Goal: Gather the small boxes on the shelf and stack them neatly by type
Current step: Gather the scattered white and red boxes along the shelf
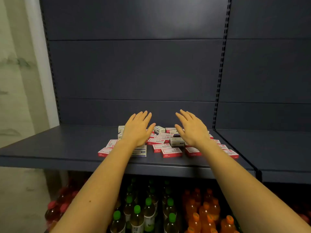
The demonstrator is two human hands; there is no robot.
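Note:
A loose heap of small boxes lies on the dark grey shelf [58, 148]. Most are red-and-white boxes [171, 151]; some are white boxes with blue print [176, 141], one of them at the back [159, 129]. My left hand [138, 127] hovers over the left part of the heap with straight fingers, holding nothing. Over the right part, my right hand [191, 128] is spread the same way and holds nothing. Both forearms cover some of the boxes beneath them.
The shelf's dark back panel [134, 68] rises behind the heap. A slotted upright [218, 81] separates the neighbouring bay on the right. Below the shelf stand bottles with green caps [137, 209], orange bottles [208, 211] and red-capped bottles [55, 207].

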